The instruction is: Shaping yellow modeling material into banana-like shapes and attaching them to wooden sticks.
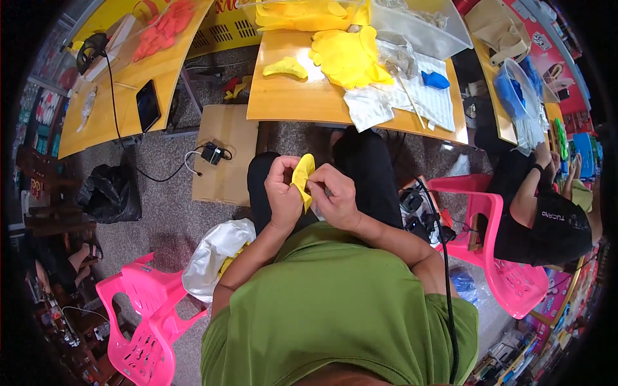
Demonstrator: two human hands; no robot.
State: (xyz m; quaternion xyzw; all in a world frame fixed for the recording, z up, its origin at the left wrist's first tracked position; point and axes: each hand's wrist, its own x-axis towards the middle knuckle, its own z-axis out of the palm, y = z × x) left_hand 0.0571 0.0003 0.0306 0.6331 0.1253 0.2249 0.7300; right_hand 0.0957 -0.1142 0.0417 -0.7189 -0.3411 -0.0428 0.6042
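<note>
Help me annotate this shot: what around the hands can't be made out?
Head view: parts of the yellow piece are hidden by the fingers of the left hand and right hand.
Head view: most contents of the white sack, hidden by its own side.
Head view: anything inside the black bag, hidden by its folds.
Head view: the clear bin's far end, cut off by the upper edge.

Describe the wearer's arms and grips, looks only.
Left grip and right grip: human, ungloved. Left forearm and right forearm: bare, no wristwear visible. Left sleeve and right sleeve: green, short. A black cable crosses the right sleeve.
</note>
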